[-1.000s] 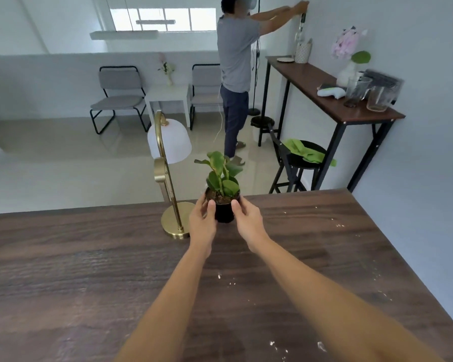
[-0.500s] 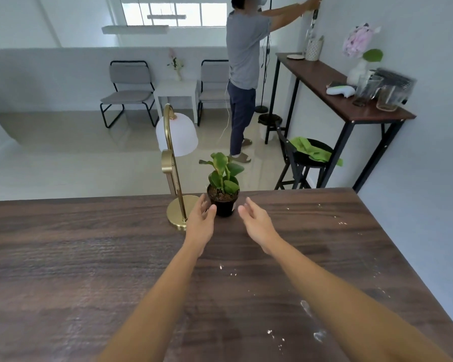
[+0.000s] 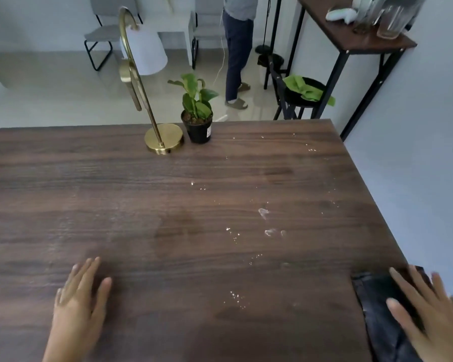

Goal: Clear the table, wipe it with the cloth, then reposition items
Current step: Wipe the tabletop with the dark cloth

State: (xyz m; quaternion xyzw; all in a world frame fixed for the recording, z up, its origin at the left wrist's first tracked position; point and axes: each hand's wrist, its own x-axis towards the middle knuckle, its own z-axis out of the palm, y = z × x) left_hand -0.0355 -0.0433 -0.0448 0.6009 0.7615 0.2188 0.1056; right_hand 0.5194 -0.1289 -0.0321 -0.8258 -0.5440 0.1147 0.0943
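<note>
A small green plant in a black pot (image 3: 197,118) stands at the far edge of the dark wooden table (image 3: 141,205), touching distance from the gold lamp (image 3: 152,100) with its white shade. White crumbs and smears (image 3: 264,223) dot the right half of the tabletop. My left hand (image 3: 79,304) lies flat and open on the near left of the table. My right hand (image 3: 429,314) is spread, fingers apart, over a dark cloth (image 3: 377,309) at the table's near right corner.
Beyond the table a person (image 3: 238,48) stands on the floor. A black stool (image 3: 298,100) carries a green cloth (image 3: 306,90). A tall side table (image 3: 351,35) at the right wall holds glass jars and a white object. Chairs stand at the back.
Both hands let go of the plant pot and drew back to the near edge. My right hand now rests over the dark cloth. The view has tilted downward.
</note>
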